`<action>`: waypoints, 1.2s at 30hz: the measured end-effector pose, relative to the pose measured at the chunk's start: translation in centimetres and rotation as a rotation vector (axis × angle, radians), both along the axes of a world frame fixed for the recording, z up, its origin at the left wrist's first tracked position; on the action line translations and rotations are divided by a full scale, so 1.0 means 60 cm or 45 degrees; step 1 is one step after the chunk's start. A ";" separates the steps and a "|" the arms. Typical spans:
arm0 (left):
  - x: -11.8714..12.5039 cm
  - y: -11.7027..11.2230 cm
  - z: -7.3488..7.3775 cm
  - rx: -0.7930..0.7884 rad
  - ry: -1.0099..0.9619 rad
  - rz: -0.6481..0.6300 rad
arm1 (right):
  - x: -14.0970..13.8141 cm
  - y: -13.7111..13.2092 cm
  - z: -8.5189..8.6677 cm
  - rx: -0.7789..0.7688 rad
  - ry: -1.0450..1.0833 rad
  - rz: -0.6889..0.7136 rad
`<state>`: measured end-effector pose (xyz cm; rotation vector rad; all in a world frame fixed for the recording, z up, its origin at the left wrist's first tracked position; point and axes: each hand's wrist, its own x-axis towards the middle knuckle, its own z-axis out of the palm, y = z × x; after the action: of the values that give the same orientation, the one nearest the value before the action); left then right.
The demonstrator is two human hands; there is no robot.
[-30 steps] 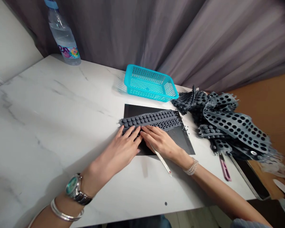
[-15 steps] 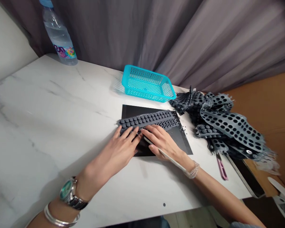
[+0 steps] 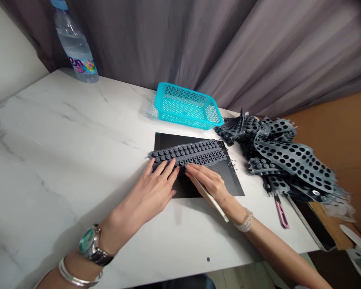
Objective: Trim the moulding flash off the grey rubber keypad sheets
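Note:
A dark grey rubber strip [image 3: 195, 151] with rows of round studs lies across a black mat [image 3: 219, 180]. My left hand [image 3: 155, 180] rests with spread fingers on the strip's near left edge, pressing it flat. Close to its right, my right hand [image 3: 209, 182] is closed around a thin white stick-shaped tool [image 3: 214, 202]. The tool slants from the strip back toward my right wrist. Its working tip is hidden at my fingertips, by the near edge of the strip.
Behind the mat stands a turquoise plastic basket [image 3: 188, 106]. At right lies a heap of studded grey rubber sheets [image 3: 289, 154], with a pink-handled cutter [image 3: 281, 212] below it. Small dark bits [image 3: 233, 163] are scattered beside the mat. A water bottle [image 3: 76, 46] stands at the back left.
My right hand has shifted a little to the right along the strip. The tool's rear end has swung down and left, away from the bracelet. My left hand has barely moved.

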<state>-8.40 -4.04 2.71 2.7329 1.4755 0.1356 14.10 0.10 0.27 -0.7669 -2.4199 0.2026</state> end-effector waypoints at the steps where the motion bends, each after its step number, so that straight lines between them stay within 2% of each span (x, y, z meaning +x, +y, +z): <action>1: 0.001 -0.001 0.002 -0.001 0.004 0.004 | -0.001 0.004 0.000 -0.012 -0.042 0.048; 5: 0.002 -0.002 0.006 -0.010 0.009 0.024 | -0.007 0.013 0.000 0.019 -0.084 0.206; 13: 0.000 -0.003 0.005 -0.033 0.015 0.004 | -0.005 0.017 -0.003 0.050 -0.097 0.232; 21: 0.000 -0.008 0.005 0.005 0.030 -0.020 | -0.010 0.016 0.015 0.066 -0.207 0.251; 30: -0.002 -0.008 0.006 0.007 0.021 -0.020 | -0.018 0.042 0.017 0.286 -0.383 0.291; 36: -0.002 -0.007 0.009 -0.010 0.014 -0.020 | -0.021 0.057 0.028 0.332 -0.456 0.362</action>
<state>-8.52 -4.48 3.25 2.7423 1.4541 0.1146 12.82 3.54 1.94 -0.3629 -2.8161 -0.1537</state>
